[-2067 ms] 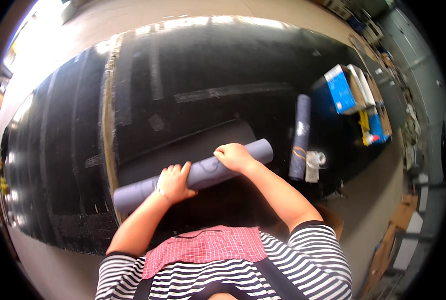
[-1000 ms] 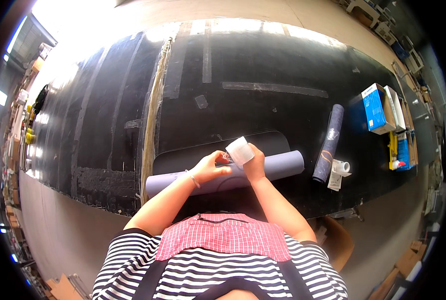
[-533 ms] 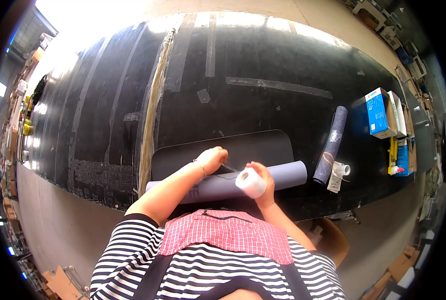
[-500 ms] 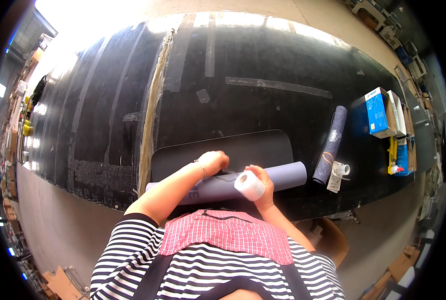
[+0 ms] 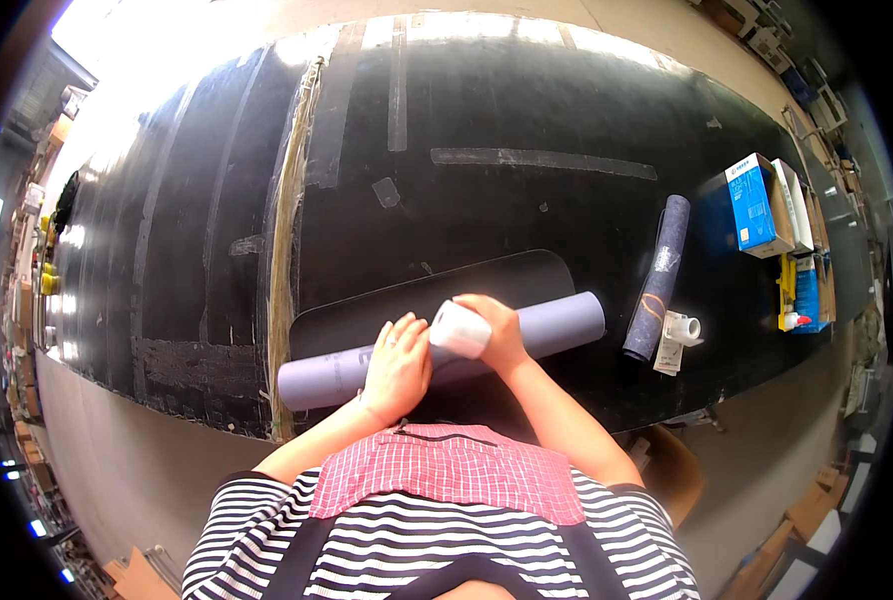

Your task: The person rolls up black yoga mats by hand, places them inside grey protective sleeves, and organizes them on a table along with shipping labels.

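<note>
A lavender rolled-up mat (image 5: 562, 328) lies crosswise before me, with dark lettering near its left end. From behind it a flat black sheet (image 5: 527, 275) with rounded corners spreads on the table; I cannot tell whether it belongs to the mat. My left hand (image 5: 399, 368) rests on the roll, fingers stretched out and pointing away from me. Held in my right hand (image 5: 497, 330) above the middle of the mat is a white roll of film or tape (image 5: 459, 332), tilted, its open core facing left. The fingertips of my left hand are close to it.
Right of the mat lies a second, dark blue rolled mat (image 5: 667, 250) with an orange band. Beside it sit a small white roll (image 5: 683, 327) and a paper tag (image 5: 669, 357). Blue boxes (image 5: 757, 210) stand at the table's right end. A taped seam (image 5: 289, 200) crosses the black table.
My left hand has come back toward me and flattened onto the mat. My right hand has carried the white roll left and slightly away from me, over the mat.
</note>
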Demonstrator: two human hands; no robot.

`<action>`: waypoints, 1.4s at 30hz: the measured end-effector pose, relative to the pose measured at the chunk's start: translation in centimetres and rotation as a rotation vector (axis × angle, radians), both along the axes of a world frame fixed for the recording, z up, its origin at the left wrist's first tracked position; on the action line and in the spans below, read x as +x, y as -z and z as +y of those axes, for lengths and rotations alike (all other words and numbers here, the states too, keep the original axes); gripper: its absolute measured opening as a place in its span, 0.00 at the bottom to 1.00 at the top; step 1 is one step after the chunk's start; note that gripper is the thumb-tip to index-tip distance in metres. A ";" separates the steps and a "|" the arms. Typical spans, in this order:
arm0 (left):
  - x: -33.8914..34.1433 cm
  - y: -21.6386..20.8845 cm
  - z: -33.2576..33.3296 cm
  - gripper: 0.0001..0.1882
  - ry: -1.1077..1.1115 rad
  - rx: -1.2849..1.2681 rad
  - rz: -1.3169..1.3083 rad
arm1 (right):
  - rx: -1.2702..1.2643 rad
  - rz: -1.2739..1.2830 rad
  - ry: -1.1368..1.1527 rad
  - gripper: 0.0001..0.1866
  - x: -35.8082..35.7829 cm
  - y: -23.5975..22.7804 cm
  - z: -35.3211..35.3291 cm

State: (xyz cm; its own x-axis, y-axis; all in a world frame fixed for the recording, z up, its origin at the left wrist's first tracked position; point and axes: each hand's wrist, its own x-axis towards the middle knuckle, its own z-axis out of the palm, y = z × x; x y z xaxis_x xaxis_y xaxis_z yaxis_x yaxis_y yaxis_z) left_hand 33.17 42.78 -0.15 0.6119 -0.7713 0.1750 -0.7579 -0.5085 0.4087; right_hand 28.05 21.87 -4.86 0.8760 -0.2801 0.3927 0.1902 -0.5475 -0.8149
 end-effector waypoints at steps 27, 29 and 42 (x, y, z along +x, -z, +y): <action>20.5 3.7 -5.0 0.46 -0.107 0.264 -0.343 | 0.366 0.036 -0.237 0.15 14.1 -1.6 -0.4; 21.0 2.4 -5.0 0.47 -0.014 0.263 -0.219 | 0.307 0.069 -0.154 0.13 10.0 -2.4 0.6; 5.3 -0.1 0.6 0.31 0.083 0.027 0.187 | 0.974 0.406 -0.179 0.13 -5.4 -1.9 3.9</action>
State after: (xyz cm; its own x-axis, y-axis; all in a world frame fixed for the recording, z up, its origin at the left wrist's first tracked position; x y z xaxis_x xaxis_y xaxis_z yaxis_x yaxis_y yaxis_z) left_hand 38.45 43.38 0.00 0.5661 -0.8232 0.0427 -0.7097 -0.4604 0.5333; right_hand 22.61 25.74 -2.93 0.9504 -0.1700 -0.2605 -0.1800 0.3823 -0.9063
